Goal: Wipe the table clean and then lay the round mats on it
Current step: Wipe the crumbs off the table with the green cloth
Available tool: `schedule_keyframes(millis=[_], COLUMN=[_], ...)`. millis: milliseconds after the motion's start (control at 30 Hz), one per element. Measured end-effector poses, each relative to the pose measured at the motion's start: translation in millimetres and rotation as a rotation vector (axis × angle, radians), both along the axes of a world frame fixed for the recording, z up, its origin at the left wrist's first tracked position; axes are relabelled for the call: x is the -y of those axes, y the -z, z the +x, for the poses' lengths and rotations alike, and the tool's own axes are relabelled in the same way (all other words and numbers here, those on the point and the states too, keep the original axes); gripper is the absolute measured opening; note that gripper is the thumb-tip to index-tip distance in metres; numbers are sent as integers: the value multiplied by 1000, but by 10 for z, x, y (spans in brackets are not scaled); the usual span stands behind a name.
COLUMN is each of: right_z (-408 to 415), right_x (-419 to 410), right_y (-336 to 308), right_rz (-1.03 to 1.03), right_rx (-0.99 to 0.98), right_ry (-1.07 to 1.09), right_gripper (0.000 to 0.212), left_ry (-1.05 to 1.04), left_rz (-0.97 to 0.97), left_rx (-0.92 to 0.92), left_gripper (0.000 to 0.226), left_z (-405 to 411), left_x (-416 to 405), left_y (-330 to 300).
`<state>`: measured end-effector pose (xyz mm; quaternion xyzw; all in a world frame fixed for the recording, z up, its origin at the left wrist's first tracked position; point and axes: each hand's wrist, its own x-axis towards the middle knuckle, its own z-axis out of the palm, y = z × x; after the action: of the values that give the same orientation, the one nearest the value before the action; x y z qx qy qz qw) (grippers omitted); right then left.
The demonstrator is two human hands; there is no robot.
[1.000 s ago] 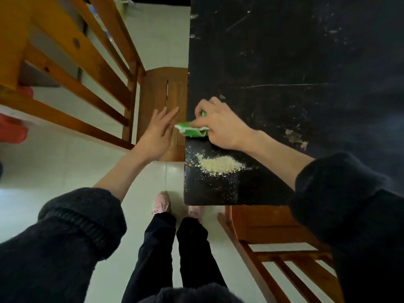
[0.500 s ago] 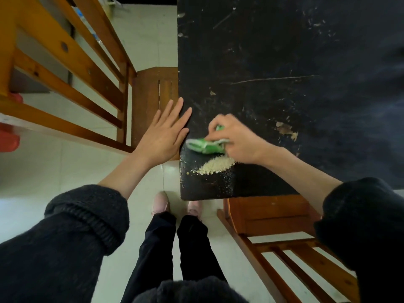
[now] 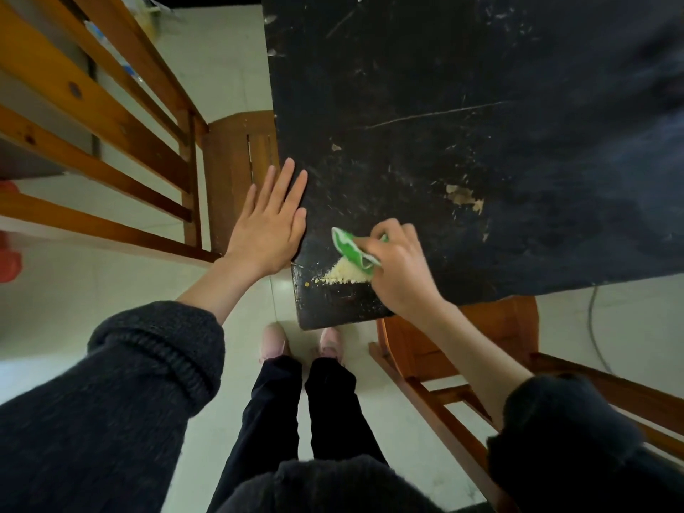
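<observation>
At the near corner of the black counter [image 3: 462, 142], the right hand [image 3: 401, 270] pinches a green cloth [image 3: 349, 249] against a pile of pale crumbs [image 3: 342, 275]. Soft and light, it likely bunches; holding its folded middle seems best. Beside the edge, the left hand [image 3: 268, 225] rests flat, fingers straight. No mats visible.

The right hand [image 3: 398, 270] covers most of the green cloth [image 3: 349, 249] and the near edge of the crumb pile [image 3: 342, 274], while the black table [image 3: 481, 124] runs past the top and right edges, its far right blurred.
</observation>
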<state>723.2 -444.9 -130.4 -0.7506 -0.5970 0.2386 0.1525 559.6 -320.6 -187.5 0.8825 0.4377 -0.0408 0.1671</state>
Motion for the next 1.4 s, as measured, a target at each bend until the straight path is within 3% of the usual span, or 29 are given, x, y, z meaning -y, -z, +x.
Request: schedule_keyframes(millis=[100, 200, 267, 400, 633, 733, 833, 933, 1033, 1133, 1267, 1333, 1400], right_z=[-92, 97, 290, 355, -544, -751, -581, -314, -178, -161, -263, -209, -108], right_x=[37, 29, 112, 355, 439, 373, 329, 297, 160, 1, -108, -109, -104], right_y=[-38, -122, -128, -63, 23, 1, -139, -309, -478, -547, -564, -540, -570], right_rz=[-24, 18, 19, -65, 2, -20, -12, 68, 170, 115, 129, 77, 107], right_rx=[-95, -162, -123, -27, 0, -162, -448, -438, -264, -351, -379, -345, -305], right_ry=[4, 210, 393, 673, 792, 827, 1032, 1035, 862, 764, 685, 693, 709], right_gripper=[40, 14, 11, 19, 40, 36, 18, 14, 11, 10, 11, 14, 13], left_ry=[6, 18, 13, 2, 12, 17, 60, 57, -107, -405, -904, -1032, -1107], left_rz=[-2, -6, 0, 0, -39, -81, -137, -224, -328, -590, -1411, -1446, -1275], left_rx=[14, 33, 23, 23, 12, -1, -25, -22, 221, 498, 814, 911, 913], left_gripper=[55, 56, 57, 56, 55, 56, 55, 52, 49, 47, 51, 49, 43], left_z=[-4, -14, -11, 8, 22, 33, 4, -29, -36, 154, 612, 704, 708], left_x=[-17, -23, -16, 2, 10, -5, -76, -81, 35, 285, 507, 418, 366], left_y=[32, 45, 41, 14, -41, -85, -197, -356, -616, -955, -1335, -1418, -1418])
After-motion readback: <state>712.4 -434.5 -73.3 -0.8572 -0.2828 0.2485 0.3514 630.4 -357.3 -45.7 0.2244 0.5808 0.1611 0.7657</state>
